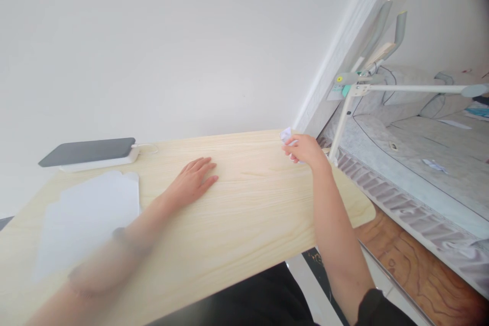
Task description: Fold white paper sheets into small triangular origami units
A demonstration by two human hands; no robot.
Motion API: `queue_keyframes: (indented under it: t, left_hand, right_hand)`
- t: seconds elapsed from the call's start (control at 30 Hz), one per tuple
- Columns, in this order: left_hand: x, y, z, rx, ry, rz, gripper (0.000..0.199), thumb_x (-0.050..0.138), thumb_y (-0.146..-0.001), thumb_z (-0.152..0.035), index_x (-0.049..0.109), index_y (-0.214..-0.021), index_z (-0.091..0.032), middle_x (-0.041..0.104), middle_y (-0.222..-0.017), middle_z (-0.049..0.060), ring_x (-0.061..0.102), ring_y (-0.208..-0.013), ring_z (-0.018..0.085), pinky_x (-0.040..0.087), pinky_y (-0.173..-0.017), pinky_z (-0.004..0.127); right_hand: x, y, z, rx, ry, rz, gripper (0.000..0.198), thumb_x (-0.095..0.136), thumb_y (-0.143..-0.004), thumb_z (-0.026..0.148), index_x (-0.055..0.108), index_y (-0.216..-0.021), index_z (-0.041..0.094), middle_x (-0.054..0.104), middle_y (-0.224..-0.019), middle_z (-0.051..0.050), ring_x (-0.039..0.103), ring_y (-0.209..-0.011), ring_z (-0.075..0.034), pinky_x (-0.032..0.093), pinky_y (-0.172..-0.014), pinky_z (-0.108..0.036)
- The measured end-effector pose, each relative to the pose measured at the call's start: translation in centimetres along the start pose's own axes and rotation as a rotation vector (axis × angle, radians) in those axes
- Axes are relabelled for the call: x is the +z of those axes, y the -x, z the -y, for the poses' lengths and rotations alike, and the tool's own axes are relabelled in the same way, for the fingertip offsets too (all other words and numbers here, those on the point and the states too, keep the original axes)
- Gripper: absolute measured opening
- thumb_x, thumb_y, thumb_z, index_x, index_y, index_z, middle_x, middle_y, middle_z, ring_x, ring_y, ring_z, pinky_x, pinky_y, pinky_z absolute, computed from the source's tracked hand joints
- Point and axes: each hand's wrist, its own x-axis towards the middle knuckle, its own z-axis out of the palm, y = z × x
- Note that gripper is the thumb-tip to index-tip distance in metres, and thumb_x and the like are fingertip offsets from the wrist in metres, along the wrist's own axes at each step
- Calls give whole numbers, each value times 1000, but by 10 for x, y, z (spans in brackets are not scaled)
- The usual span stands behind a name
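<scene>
Paper (285, 135), white and crumpled, was held at the right of centre in the frame, above the far edge of the desk (244, 198). It was pinched between the thumb and fingers of the right hand (301, 150), by which its lower part was partly hidden. The left hand (194, 181) was laid palm down near the middle of the frame, with its fingers extended and slightly parted on the wood-grained top.

At the left of the frame, white sheets (95, 198) were spread in an overlapping pile, partly covered by the left forearm. Behind them, a dark slab (91, 151) was seated on a white base (103, 164), to the right end of which a white cable (148, 146) was joined. The upper left and centre were filled by a pale wall (171, 51).

At the right, a white metal frame (340, 132) with grey grips was shown in front of a pale sofa (412, 153), on which scraps (435, 166) were scattered. Brown flooring (416, 254) was visible at the lower right.
</scene>
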Motion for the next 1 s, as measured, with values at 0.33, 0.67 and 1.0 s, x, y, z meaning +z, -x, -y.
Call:
queue_keyframes:
  t: [0.33, 0.67, 1.0]
  left_hand:
    - [-17, 22, 3, -169, -212, 82, 51, 21, -86, -49, 36, -126, -22, 33, -135, 7, 28, -123, 24, 17, -102, 42]
    - [-63, 38, 47, -301, -10, 397, 62, 40, -72, -60, 38, -125, -27, 28, -137, 6, 22, -125, 26, 24, -99, 38]
    - [-104, 70, 88, -692, -59, 542, 74, 63, -48, -52, 41, -115, -33, 42, -122, 6, 45, -105, 28, 41, -80, 37]
  right_hand:
    - [122, 32, 61, -747, 83, 79, 34, 46, -79, 39, 52, -106, 19, 51, -115, -8, 44, -110, -18, 36, -95, -34]
    - [156, 34, 67, -714, 464, 154, 55, 33, -82, 50, 40, -124, 16, 35, -133, -10, 30, -121, -23, 24, -100, -38]
    - [160, 36, 73, -722, 510, 97, 50, 28, -84, 47, 43, -122, 18, 40, -129, -8, 35, -113, -25, 29, -93, -38]
